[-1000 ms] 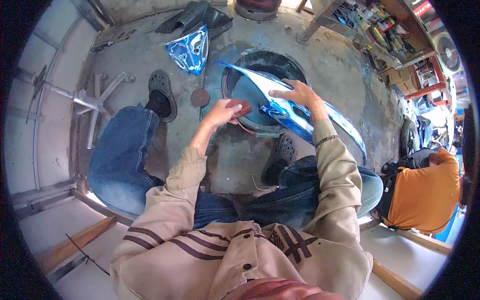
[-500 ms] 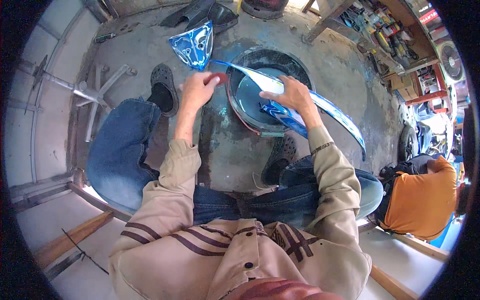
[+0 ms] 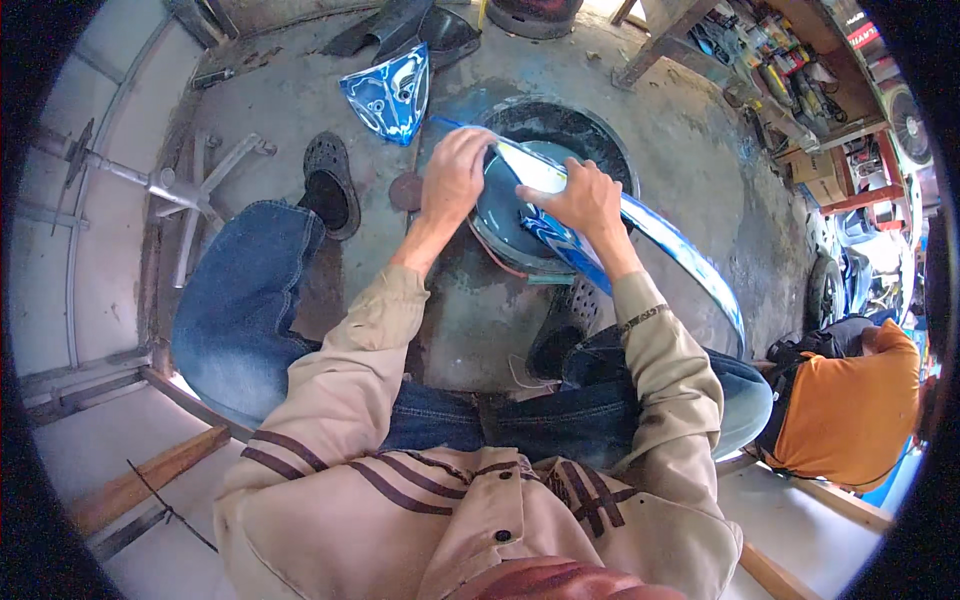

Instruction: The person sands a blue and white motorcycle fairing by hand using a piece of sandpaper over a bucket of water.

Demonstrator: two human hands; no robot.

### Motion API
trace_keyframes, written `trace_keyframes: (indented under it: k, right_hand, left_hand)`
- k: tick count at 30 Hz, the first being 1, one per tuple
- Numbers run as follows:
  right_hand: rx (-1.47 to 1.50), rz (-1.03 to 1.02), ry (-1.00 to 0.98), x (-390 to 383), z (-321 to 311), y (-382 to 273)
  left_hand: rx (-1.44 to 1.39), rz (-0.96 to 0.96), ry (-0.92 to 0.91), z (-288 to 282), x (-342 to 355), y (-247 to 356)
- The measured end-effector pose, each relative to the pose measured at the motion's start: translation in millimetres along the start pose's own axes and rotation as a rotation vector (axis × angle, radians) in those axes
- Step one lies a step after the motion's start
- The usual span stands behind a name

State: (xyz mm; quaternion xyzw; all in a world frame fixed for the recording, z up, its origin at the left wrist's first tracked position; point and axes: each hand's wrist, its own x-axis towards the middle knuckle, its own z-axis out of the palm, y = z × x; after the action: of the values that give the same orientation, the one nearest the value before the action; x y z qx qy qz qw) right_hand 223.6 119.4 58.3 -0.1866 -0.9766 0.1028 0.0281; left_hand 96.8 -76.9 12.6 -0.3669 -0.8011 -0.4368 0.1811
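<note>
A long, curved blue and white motorcycle body panel [image 3: 690, 258] slants over a dark round tub [image 3: 612, 140] of water. My right hand [image 3: 588, 205] grips its middle, thumb on the near side and fingers over the far edge. At the panel's far left end, my left hand [image 3: 457, 178] has its fingers bent over the narrow tip; the fingertips are partly hidden. A round reddish-brown pad [image 3: 405, 191] lies on the floor left of the tub, beside my left wrist.
A blue and white triangular panel [image 3: 392, 95] rests on the floor beyond my left hand, with black plastic parts [image 3: 410, 35] behind it. A metal stand [image 3: 205, 185] is at left. Cluttered wooden shelving [image 3: 780, 80] stands far right. A person in orange [image 3: 850, 405] sits at right.
My left hand has let go of the reddish-brown pad, now on the floor, and moved right onto the panel's tip. My right hand keeps its hold; the panel's right end sits slightly lower.
</note>
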Motion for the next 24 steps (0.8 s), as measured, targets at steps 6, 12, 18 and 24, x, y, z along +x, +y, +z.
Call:
trace_keyframes:
  k: [6,12,18,24]
  right_hand:
    - [0.044,0.121,-0.028,-2.5,-5.7,14.7]
    - [0.11,-0.057,0.099,-12.2,3.3,12.8]
    - [0.157,-0.16,0.102,-7.0,12.7,12.8]
    - [0.15,-0.167,0.103,-6.4,9.0,5.0]
  left_hand:
    - [-0.08,0.159,-0.136,20.8,0.9,5.4]
    - [-0.179,-0.11,0.159,-4.2,6.3,-6.4]
    - [-0.16,-0.176,0.245,-19.8,16.8,-1.3]
    - [-0.073,0.102,-0.049,12.2,-6.9,13.5]
